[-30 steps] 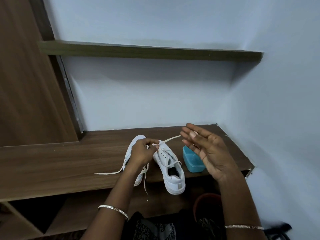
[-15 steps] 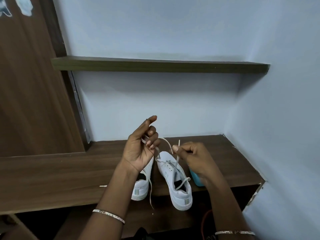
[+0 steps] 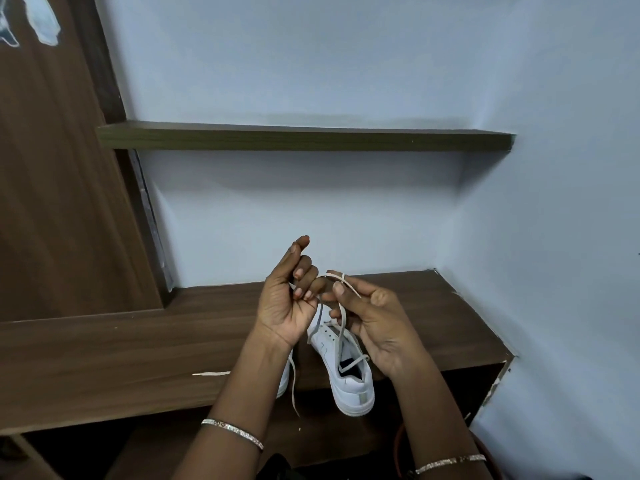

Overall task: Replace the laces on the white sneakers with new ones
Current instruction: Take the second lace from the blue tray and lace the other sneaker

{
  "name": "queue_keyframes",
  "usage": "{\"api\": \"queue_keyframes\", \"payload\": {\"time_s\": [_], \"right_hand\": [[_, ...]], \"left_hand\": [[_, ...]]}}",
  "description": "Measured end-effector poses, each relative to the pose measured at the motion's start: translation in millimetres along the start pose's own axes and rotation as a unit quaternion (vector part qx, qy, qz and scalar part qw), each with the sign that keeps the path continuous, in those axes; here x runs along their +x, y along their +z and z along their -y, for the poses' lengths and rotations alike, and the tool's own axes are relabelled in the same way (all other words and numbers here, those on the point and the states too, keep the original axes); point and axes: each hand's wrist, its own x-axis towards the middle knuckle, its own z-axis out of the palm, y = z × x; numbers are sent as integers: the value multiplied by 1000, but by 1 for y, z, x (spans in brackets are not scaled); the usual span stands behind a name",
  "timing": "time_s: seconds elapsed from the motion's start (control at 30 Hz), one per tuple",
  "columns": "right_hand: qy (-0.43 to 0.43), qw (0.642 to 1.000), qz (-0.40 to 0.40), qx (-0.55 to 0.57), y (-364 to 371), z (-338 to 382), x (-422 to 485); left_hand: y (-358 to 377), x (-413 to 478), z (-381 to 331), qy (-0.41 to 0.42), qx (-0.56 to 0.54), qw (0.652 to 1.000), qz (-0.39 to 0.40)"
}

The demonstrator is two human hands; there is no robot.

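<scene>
Two white sneakers stand on the brown wooden shelf (image 3: 104, 358) with their heels at its front edge. The right sneaker (image 3: 348, 372) is in plain sight, partly laced. The left sneaker (image 3: 284, 379) is mostly hidden behind my left forearm. My left hand (image 3: 289, 299) is raised above the shoes and pinches one strand of the white lace (image 3: 341, 327). My right hand (image 3: 372, 317) grips the other strand, which crosses over its fingers. Both strands run down to the right sneaker's eyelets. A loose lace end (image 3: 211, 374) lies on the shelf to the left.
A dark upper shelf (image 3: 304, 140) juts from the pale blue wall above. A brown wooden panel (image 3: 52, 202) closes off the left side. The wall stands close on the right. A lower shelf (image 3: 311, 441) lies below the front edge, and a reddish round rim (image 3: 400, 448) shows at the bottom right.
My right hand went from spread open to closed on the lace. Both hands rose and came together above the right sneaker. The view tilted upward, and my right hand now hides the blue box.
</scene>
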Motion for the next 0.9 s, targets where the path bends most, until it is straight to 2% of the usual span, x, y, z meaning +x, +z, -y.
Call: {"api": "queue_keyframes", "payload": {"time_s": [0.47,0.67,0.73,0.83,0.9], "right_hand": [[-91,996,-26,7,13,18,-6],[-120,988,-61,-71,14,27,1],[-137,982,-68,-111,13,33,4],[-142,977,-54,-153,15,45,11],[-129,977,-35,-169,20,53,17]], "left_hand": [[8,-11,6,14,36,999,-13],[6,-11,7,18,113,993,-16],[3,-13,6,12,241,970,-29],[-2,-18,8,-13,469,883,19],[-1,-19,15,-44,533,843,59]]}}
